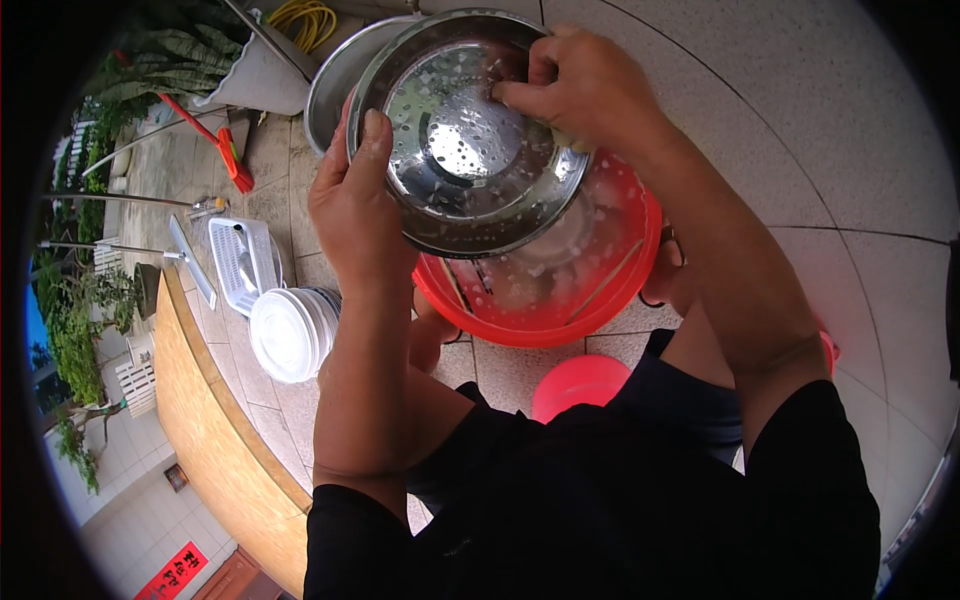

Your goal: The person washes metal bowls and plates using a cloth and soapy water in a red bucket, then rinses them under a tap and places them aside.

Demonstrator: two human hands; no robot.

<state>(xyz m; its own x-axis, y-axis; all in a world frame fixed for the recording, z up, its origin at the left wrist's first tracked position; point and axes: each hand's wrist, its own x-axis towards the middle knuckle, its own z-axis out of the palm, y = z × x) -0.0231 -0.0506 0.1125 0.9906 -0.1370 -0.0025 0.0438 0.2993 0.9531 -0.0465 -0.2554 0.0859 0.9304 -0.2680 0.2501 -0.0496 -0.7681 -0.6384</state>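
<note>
A wet, shiny stainless steel basin (472,135) with suds and drops on it is held tilted above a red plastic tub (540,330). My left hand (364,187) grips its left rim, the thumb lying over the edge. At the upper right, my right hand (577,86) is at the rim with bent fingers; part of something pale yellowish shows under it, too hidden to name. Cloudy, soapy water fills the tub, with chopsticks or similar thin sticks (609,277) and other dim items in it.
Behind the held basin stands a larger metal basin (322,97). Stacked white plates or lids (289,335) and a white plastic basket (244,262) are at the left. A red-orange broom (234,161) lies farther off. Something round and pink (581,386) is between my legs.
</note>
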